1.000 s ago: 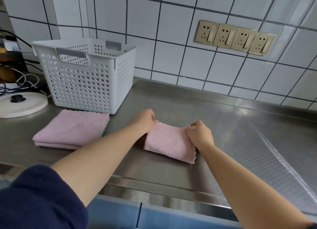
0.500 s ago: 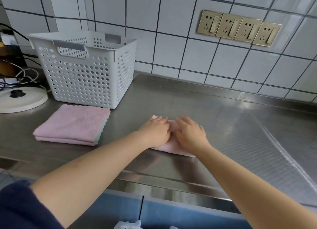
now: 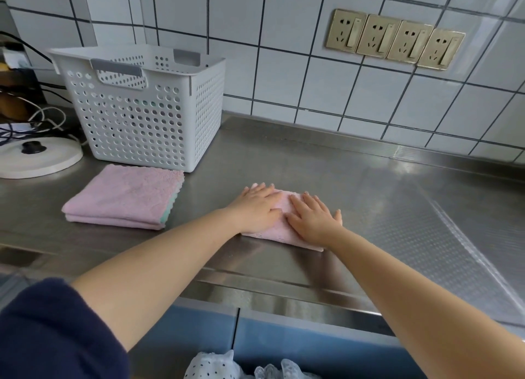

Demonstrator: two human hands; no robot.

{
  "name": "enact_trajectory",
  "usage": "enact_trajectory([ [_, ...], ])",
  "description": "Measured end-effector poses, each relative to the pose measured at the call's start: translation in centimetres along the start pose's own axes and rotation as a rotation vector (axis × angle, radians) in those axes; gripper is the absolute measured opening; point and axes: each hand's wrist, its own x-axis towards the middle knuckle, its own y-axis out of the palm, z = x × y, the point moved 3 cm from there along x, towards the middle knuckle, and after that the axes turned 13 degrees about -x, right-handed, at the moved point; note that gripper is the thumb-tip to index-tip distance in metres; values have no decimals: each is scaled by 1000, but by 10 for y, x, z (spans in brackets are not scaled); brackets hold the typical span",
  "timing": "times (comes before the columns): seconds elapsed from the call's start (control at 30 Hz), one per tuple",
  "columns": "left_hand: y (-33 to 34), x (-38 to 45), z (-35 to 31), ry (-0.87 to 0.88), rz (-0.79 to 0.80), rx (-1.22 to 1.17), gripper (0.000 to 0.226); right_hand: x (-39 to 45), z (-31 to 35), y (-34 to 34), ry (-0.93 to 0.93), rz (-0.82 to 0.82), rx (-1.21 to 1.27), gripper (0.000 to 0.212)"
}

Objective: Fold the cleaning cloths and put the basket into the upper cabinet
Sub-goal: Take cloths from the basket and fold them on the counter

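Steel countertop (image 3: 284, 157) carries everything here, and the white perforated basket (image 3: 145, 106) serves as the landmark: it stands upright at the back, against the tiled wall, its inside not readable from this angle. Just in front of the basket, almost touching its base, lies a stack of folded pink cloths (image 3: 125, 198) with a green edge showing at one corner. Further to the right of the basket and nearer the counter's front edge lies the smaller pink cloth (image 3: 279, 231) now being worked, already folded into a compact rectangle.

Both hands lie flat on top of it, side by side: the left hand (image 3: 257, 208) on the half nearer the basket, the right hand (image 3: 312, 218) on the far half. Fingers of each are straight and slightly spread, pressing down and gripping nothing.

The step in hand looks like smoothing the last fold. To do it well, press evenly from the middle outward so trapped air and wrinkles leave through the open edges, keep the corners aligned, and avoid dragging the cloth on the slick steel. It probably then joins the stack or goes into the basket.
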Motion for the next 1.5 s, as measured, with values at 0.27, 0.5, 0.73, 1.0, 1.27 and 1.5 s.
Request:
enact_trajectory([
  [0.27, -28, -50, 41, -90, -160, -263, 46, -30, -40, -22, 77, -104, 319, 34],
  [0.5, -25, -47, 27, -104, -145, -439, 41, -24, -36, -16, 233, 51, 824, 37],
  [0.73, -35, -55, 32, -81, -298, -692, 42, -31, -11, -23, 250, 87, 1306, 32],
  [1.0, -101, -104, 81, -103, -474, -712, 43, -22, 76, -38, 123, 66, 1439, 30],
  [1.27, -164, -156, 145, -192, -564, -655, 45, 4, 183, -60, -21, 103, 1420, 31],
  [1.5, -164, -171, 182, -256, -577, -669, 44, 9, 220, -50, -23, 154, 1361, 27],
])
